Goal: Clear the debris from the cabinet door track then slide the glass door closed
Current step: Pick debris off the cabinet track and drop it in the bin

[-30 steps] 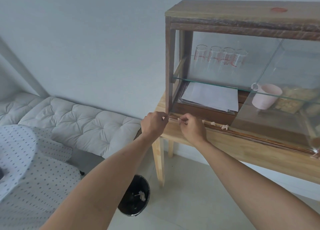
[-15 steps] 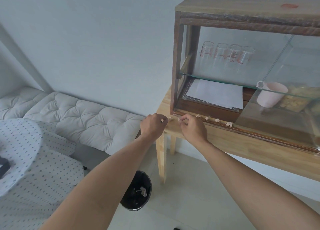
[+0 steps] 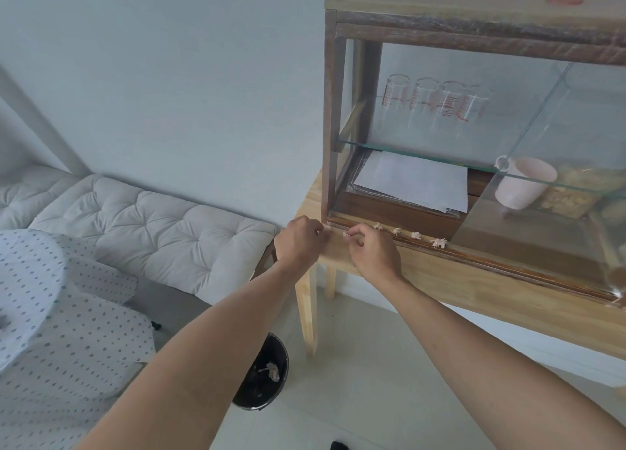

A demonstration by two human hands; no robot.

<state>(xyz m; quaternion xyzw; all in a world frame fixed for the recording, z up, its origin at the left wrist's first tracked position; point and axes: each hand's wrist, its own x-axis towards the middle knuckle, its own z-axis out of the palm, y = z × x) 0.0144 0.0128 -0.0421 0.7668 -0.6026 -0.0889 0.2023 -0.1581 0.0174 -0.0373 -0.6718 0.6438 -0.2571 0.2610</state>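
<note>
A wooden cabinet (image 3: 474, 5) with glass sides stands on a light wood table (image 3: 474, 287). Its door track (image 3: 508, 263) runs along the bottom front. Several pale debris pieces (image 3: 416, 235) lie in a row on the track's left part. My right hand (image 3: 372, 251) pinches one debris piece (image 3: 345, 234) at the left end of that row. My left hand (image 3: 299, 243) is curled closed just left of it, by the cabinet's corner; what is inside the fist is hidden. The sliding glass door (image 3: 528, 127) sits over the right half, leaving the left half uncovered.
A black bin (image 3: 261, 378) with crumpled bits in it stands on the floor under the table's left end. A tufted bench cushion (image 3: 152, 222) and a dotted cloth (image 3: 50, 314) are at left. Inside the cabinet are glasses (image 3: 437, 100), papers (image 3: 413, 182) and a pink cup (image 3: 521, 185).
The view has shifted slightly left. My right hand has drawn back a little, uncovering more debris pieces on the track. Both hands stay at the track's left end.
</note>
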